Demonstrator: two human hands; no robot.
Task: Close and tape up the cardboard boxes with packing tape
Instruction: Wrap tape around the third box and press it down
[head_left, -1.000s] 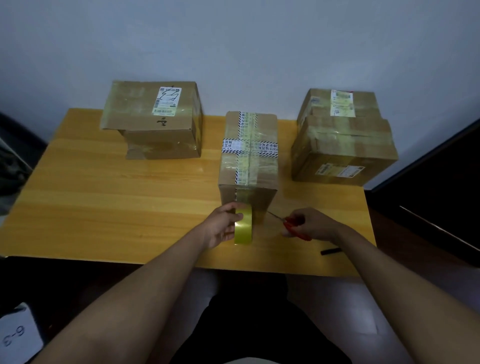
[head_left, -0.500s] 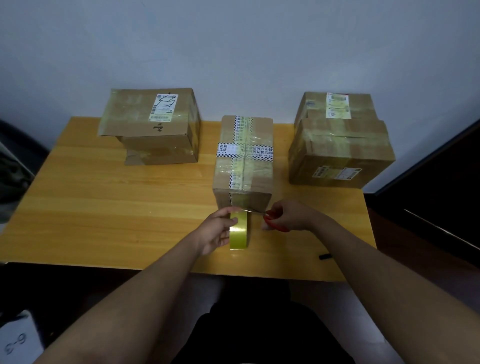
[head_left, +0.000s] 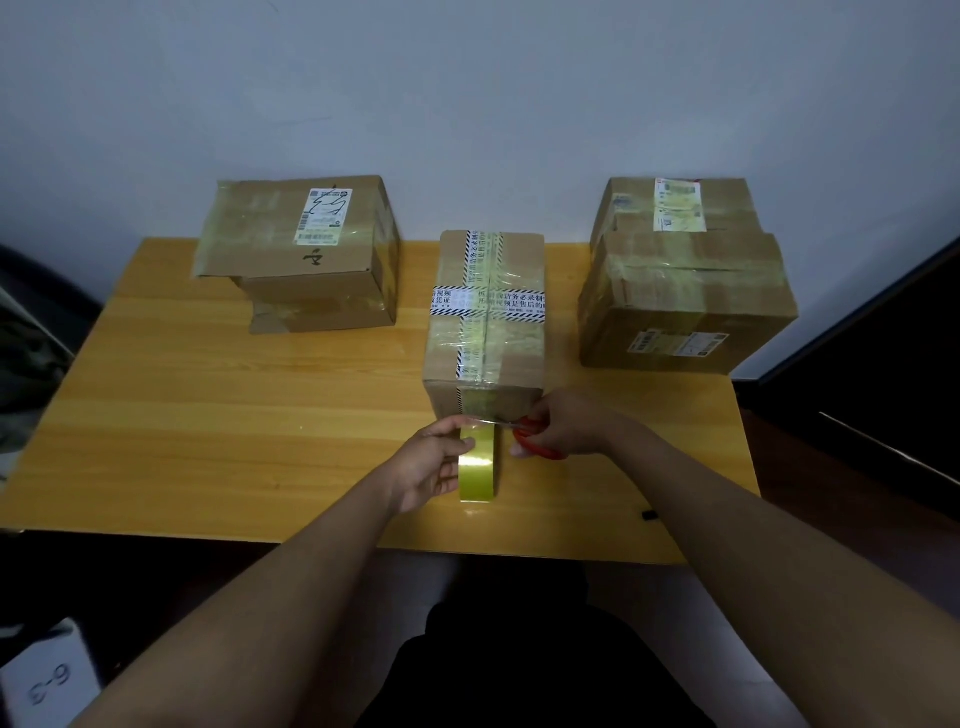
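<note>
Scissors (head_left: 537, 441) moved in from the right since a second ago, blades now right at the taut strip between the tape roll (head_left: 478, 467) and the near face of the middle box (head_left: 488, 322). Half a second back, still a bit off to the side. Looks like the cut is about to happen, so probably the last bit of taping on this one.

Left hand (head_left: 434, 467) wrapped around the roll, holding it on edge just below frame center. Right hand (head_left: 563, 423) curled through the red scissor handles.

Roll: glossy yellowish, flat ring shape. Middle box: plain brown cardboard, shiny clear tape down the seam, plus a black-and-white striped printed band across.

Upper left box (head_left: 306, 254) and upper right box (head_left: 685, 291): same matte cardboard, crinkly tape, white labels. Wooden table (head_left: 208, 415) smooth, a bit shiny.
</note>
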